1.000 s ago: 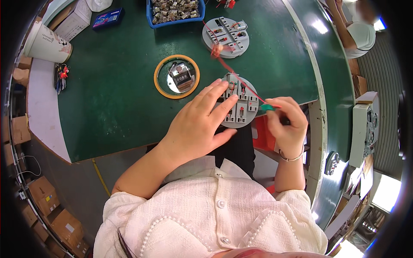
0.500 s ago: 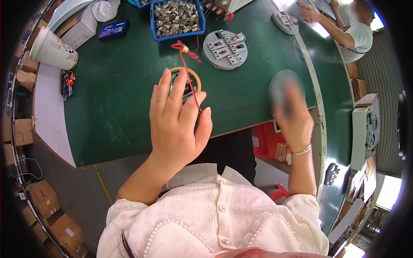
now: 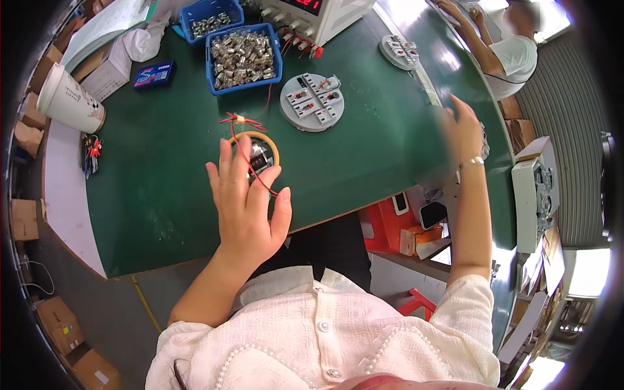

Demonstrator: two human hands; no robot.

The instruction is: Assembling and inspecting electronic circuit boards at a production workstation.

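My left hand (image 3: 250,208) lies palm down with its fingers spread, their tips over a round yellow-rimmed part (image 3: 275,151) with a dark middle. A red wire (image 3: 243,151), bundled at a pale connector, crosses its fingers. Out to the right, my right hand (image 3: 467,133) is raised with its fingers stretched apart. A blurred patch lies along its left side. Beside its outer edge shows part of a grey round piece (image 3: 484,138), mostly hidden by the hand. A grey disc with slotted blocks and small parts (image 3: 312,120) sits beyond the yellow-rimmed part.
Blue bins (image 3: 213,71) of small metal parts stand at the back, beside a power supply (image 3: 325,29) with leads. Another grey disc (image 3: 398,57) lies near the pale divider. A paper cup (image 3: 71,101) and small blue box (image 3: 155,75) are left. A person (image 3: 513,62) works at far right.
My right hand has moved right and away from me; the blurred round thing in it no longer shows there. My left hand stays at the yellow-rimmed part while the whole view has shifted.
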